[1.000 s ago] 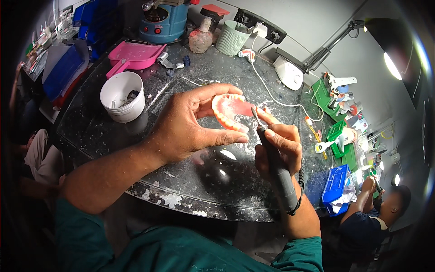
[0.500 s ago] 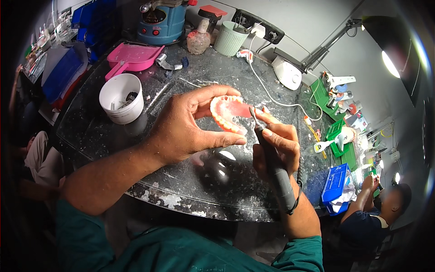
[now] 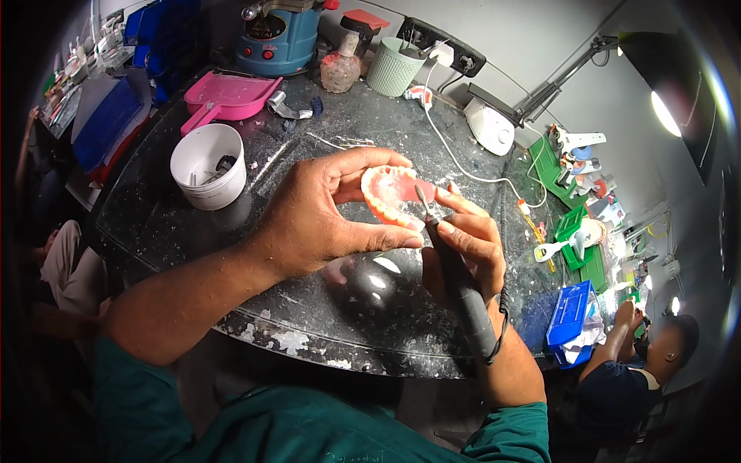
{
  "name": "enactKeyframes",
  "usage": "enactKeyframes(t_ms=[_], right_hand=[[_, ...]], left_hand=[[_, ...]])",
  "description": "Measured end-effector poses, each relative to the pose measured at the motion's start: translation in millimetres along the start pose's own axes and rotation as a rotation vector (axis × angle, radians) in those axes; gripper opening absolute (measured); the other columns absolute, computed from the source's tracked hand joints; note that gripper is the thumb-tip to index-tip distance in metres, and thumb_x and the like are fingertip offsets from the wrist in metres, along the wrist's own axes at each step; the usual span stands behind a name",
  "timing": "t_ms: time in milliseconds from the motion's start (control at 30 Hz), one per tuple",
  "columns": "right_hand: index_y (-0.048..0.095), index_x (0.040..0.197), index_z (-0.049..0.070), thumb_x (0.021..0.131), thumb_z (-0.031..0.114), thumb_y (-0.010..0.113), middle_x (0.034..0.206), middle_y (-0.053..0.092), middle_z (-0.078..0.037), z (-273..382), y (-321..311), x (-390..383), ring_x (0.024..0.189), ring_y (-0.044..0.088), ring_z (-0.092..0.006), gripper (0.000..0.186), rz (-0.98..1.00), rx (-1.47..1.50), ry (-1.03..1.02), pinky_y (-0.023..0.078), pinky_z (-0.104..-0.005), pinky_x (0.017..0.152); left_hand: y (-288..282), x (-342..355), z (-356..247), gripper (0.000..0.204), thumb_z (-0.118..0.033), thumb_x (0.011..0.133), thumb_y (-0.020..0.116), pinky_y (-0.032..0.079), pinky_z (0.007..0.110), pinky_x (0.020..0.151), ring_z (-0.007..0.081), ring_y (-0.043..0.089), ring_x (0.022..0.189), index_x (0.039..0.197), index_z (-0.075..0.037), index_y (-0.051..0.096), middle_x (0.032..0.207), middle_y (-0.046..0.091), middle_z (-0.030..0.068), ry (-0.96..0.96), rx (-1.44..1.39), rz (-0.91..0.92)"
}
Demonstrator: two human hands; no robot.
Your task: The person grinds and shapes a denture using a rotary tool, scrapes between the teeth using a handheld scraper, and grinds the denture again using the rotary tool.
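Observation:
Between the thumb and fingers of my left hand point(image 3: 309, 208) is a denture point(image 3: 394, 185), a pink base with a curved row of pale teeth along its left and lower side. My right hand point(image 3: 475, 239) grips a black dental handpiece point(image 3: 463, 293) like a pen, its cord running down by my wrist. The handpiece's metal bur point(image 3: 421, 197) lies over the right part of the pink base; whether it touches I cannot tell. Fingertips of my right hand are close to the denture's right edge.
A white tub point(image 3: 208, 166) stands left of my hands, below a pink dustpan point(image 3: 231, 96). Behind are a blue machine point(image 3: 278, 42), a glass bottle point(image 3: 340, 69) and a pale green basket point(image 3: 394, 68). A white cable point(image 3: 455, 158) crosses the dusty black table point(image 3: 270, 309). Another person point(image 3: 641, 363) sits far right.
My right hand has shifted slightly left with the handpiece, bringing its bur further in over the pink base. The left hand and denture have barely moved.

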State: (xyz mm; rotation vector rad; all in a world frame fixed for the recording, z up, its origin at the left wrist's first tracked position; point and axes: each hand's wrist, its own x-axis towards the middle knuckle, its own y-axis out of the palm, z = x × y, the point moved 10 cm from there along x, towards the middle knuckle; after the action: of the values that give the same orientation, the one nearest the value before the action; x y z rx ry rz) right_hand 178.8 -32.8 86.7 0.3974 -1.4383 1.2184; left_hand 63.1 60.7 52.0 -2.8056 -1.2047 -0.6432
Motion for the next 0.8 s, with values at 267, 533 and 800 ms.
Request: enactKeyframes(t_ms=[267,533,800], right_hand=[[0.060,0.105,0.002,0.073,0.007,0.079,0.094,0.064,-0.013,-1,4,-4,0.108,0.062,-0.0369,0.038,0.078,-0.078,-0.017,0.046,-0.0555,0.099],[0.059,0.104,0.001,0.076,0.005,0.078,0.095,0.064,-0.014,-4,-2,-2,0.107,0.062,-0.0340,0.034,-0.012,-0.018,0.022,0.043,-0.0573,0.102],[0.057,0.104,-0.002,0.081,0.005,0.073,0.094,0.063,-0.016,-2,-2,-1,0.105,0.061,-0.0334,0.029,0.038,-0.056,-0.014,0.041,-0.0591,0.103]], left_hand=[[2,0,0,0.067,0.002,0.071,0.081,0.052,0.030,0.094,0.0142,0.061,0.107,0.130,0.005,0.049,0.118,0.062,0.0116,0.031,-0.011,0.020],[5,0,0,0.072,0.001,0.070,0.082,0.050,0.030,0.097,0.0154,0.058,0.113,0.133,0.005,0.046,0.123,0.059,0.0122,0.058,0.020,0.045],[6,0,-2,0.073,-0.001,0.070,0.083,0.047,0.031,0.100,0.0152,0.056,0.115,0.134,0.004,0.047,0.126,0.057,0.0118,0.088,0.062,0.070]])
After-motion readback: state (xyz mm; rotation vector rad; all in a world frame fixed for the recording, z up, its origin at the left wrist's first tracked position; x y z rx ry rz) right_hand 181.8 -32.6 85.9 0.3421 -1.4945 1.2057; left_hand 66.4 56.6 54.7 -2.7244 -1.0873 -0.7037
